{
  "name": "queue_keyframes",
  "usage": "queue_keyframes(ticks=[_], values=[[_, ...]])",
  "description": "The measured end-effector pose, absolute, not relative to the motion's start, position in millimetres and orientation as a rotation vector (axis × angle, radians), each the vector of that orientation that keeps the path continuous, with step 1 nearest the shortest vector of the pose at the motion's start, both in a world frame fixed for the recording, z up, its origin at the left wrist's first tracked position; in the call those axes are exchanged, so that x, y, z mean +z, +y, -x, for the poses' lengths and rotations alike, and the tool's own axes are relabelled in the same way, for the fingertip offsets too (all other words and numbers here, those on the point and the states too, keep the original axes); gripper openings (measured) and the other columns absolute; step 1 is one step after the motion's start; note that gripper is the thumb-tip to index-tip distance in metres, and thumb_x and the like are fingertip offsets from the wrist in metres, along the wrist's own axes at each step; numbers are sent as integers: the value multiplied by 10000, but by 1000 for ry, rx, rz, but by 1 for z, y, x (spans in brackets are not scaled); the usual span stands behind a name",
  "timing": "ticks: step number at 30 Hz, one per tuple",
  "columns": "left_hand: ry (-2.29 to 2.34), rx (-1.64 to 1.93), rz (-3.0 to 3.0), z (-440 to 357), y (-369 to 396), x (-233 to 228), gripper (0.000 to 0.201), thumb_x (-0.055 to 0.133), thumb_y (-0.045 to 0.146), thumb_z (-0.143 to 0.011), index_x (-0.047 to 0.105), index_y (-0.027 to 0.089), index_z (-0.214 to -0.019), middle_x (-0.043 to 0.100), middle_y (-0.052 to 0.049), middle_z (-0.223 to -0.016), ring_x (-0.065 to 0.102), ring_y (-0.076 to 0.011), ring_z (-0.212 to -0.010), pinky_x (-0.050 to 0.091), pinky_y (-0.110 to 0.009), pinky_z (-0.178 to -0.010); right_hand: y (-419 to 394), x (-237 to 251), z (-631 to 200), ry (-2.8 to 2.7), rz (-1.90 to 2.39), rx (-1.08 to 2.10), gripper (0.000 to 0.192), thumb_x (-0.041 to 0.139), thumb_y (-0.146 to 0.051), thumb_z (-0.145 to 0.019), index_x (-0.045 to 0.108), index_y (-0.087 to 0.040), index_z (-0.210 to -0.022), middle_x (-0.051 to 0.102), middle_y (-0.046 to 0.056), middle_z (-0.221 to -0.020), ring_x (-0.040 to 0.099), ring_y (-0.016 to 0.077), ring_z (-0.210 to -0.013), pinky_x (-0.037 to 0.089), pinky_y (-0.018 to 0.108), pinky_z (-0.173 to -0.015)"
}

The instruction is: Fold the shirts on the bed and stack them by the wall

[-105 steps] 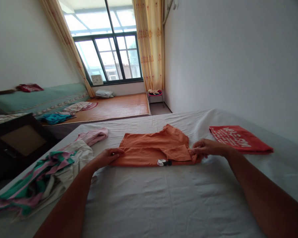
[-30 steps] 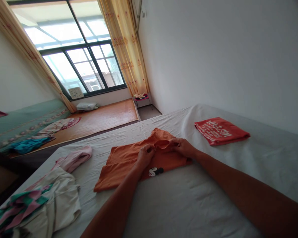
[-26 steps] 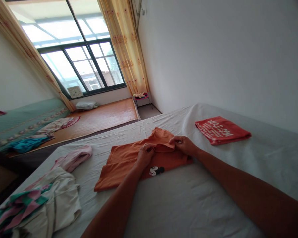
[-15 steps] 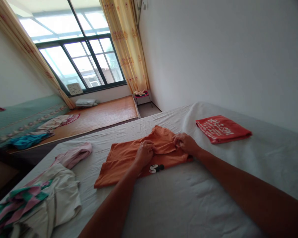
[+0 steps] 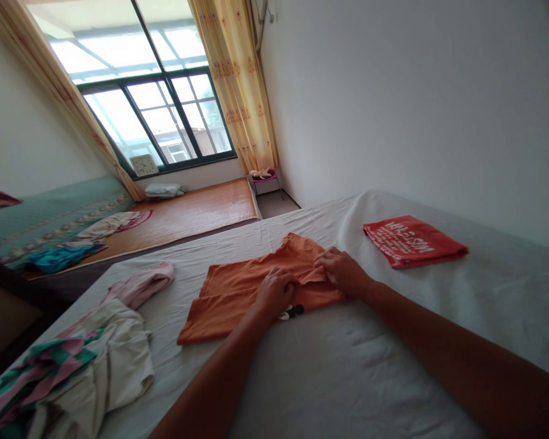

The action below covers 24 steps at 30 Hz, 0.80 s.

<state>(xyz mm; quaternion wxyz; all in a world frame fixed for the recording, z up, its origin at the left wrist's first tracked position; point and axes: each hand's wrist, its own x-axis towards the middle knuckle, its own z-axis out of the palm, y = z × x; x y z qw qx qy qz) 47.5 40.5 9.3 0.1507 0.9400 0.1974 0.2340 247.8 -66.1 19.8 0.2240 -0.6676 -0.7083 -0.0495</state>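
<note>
On the white-sheeted bed, both hands, left hand and right hand, pinch a half-folded orange cotton shirt; one folded red printed shirt lies done, a heap of rumpled clothes unfolded.

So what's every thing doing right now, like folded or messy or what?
orange shirt: part folded, flat on the bed
left hand: pressing on the orange shirt
right hand: fingers pinching a fold of it
red shirt: folded, lying apart
clothes pile: crumpled, unfolded
curtains: drawn open

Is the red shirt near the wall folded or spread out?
Folded. The red shirt lies as a compact rectangle with straight edges on the white bed sheet, no sleeves sticking out, apart from both hands.
</note>
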Motion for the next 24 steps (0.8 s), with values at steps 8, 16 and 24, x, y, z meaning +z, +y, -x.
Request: queue_keyframes(ticks=[8,16,24], values=[[753,661,-2750,-41,55,4,310,369,273,-932,655,200,-1024,664,-56,-1023,571,-182,-993,424,-314,-934,-68,-7,-209,-2197,1785,85,611,391,-499,-921,382,-155,-1425,389,115,-1463,334,274,-1352,247,472,-1105],[1360,128,-2710,7,117,-4,594,231,546,-929,332,253,-1437,272,-19,-1530,187,-242,-1416,154,-442,-1145,-70,0,-214,-2233,1798,206,632,281,-557,-933,314,-209,-1459,338,60,-1497,255,235,-1393,178,441,-1136],[1922,100,-2403,67,156,0,585,212,497,-920,323,248,-1438,227,-53,-1543,197,-292,-1407,199,-566,-1094,-69,-3,-215,-2219,1776,260,638,300,-561,-928,313,-210,-1460,339,63,-1498,240,228,-1398,146,424,-1149]])
